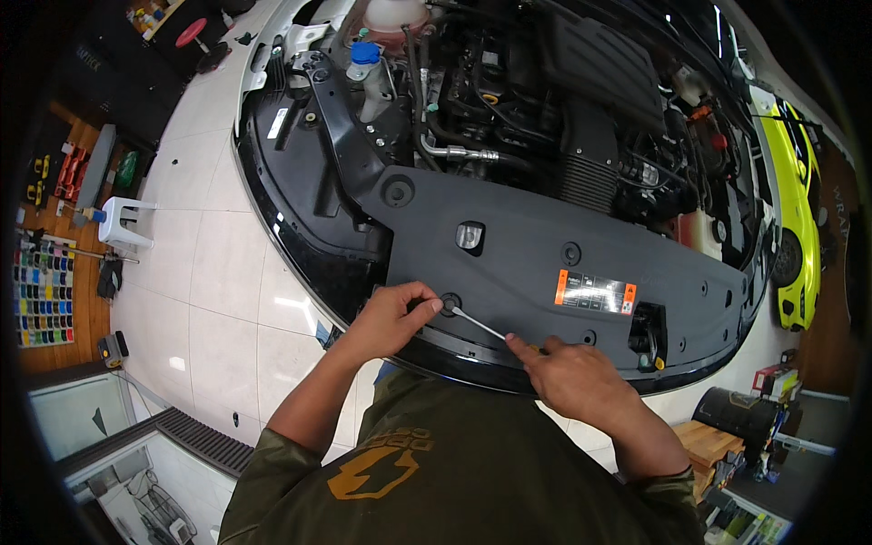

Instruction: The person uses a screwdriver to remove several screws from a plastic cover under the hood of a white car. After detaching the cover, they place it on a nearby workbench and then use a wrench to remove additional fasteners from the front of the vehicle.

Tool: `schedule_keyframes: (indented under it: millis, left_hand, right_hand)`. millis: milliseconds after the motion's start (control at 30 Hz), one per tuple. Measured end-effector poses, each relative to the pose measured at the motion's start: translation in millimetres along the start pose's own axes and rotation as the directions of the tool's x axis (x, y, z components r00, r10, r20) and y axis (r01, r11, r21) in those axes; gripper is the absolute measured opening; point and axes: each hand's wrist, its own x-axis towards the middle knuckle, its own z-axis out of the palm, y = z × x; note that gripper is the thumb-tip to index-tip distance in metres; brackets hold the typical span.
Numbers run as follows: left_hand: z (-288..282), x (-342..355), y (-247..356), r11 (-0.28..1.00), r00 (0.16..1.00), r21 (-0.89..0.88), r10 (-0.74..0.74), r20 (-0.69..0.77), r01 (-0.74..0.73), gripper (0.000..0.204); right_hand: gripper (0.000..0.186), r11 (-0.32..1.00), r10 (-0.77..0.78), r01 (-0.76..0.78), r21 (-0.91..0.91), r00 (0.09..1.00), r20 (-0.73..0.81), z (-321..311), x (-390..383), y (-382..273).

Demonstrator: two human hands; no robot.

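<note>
Panel (pixel 518 259): lay before the engine (pixel 509 82).
Clip (pixel 449 302): sat by the panel's front edge, leftward.
Left hand (pixel 391 320): fingers were narrow beside the clip; I couldn't tell whether they pinched anything.
Right hand (pixel 581 381): gripped a tool (pixel 480 324), tip at the clip.

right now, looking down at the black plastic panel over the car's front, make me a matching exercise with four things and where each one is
Things
1. slim silver metal hand tool
2. round blue plastic cap
3. small white plastic stool
4. rectangular orange-edged label

Places
A. on the pale tiled floor, left side of the picture
B. lying flat on the black plastic panel
C. in the bare right hand, tip at a round black clip
D. on top of a whitish translucent bottle

Pairs: 1-C, 2-D, 3-A, 4-B
</note>
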Motion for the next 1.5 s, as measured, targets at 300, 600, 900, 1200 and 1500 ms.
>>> schedule_keyframes:
  millis: [300, 600, 900, 1200, 1500]
  left_hand:
    - [8, 6, -1, 0.851, 0.949, 0.441, 0.314, 0.009, -0.286, 0.016]
    - [23, 7, 6, 0.62, 0.949, 0.749, 0.313, 0.037, -0.233, 0.02]
    - [22, 9, 16, 0.617, 0.957, 0.746, 0.276, 0.094, -0.251, 0.021]
    - [26, 14, 25, 0.565, 0.966, 0.79, 0.22, 0.133, -0.238, 0.02]
    - [24, 14, 24, 0.605, 0.959, 0.752, 0.247, 0.136, -0.263, 0.02]
  right_hand:
    - [0.055, 0.999, 0.002, -0.005, 0.035, 0.995, 0.1, -13, -2, -5]
    - [0.055, 0.997, 0.048, -0.049, 0.058, 0.999, 0.007, 20, -6, -19]
    - [0.056, 0.998, 0.038, -0.026, 0.058, 0.974, -0.225, 65, -11, -4]
    - [0.051, 0.998, 0.041, -0.028, 0.053, 0.964, -0.263, 65, -13, -3]
    - [0.053, 0.996, 0.073, -0.082, -0.023, 0.962, -0.263, 49, -15, -8]
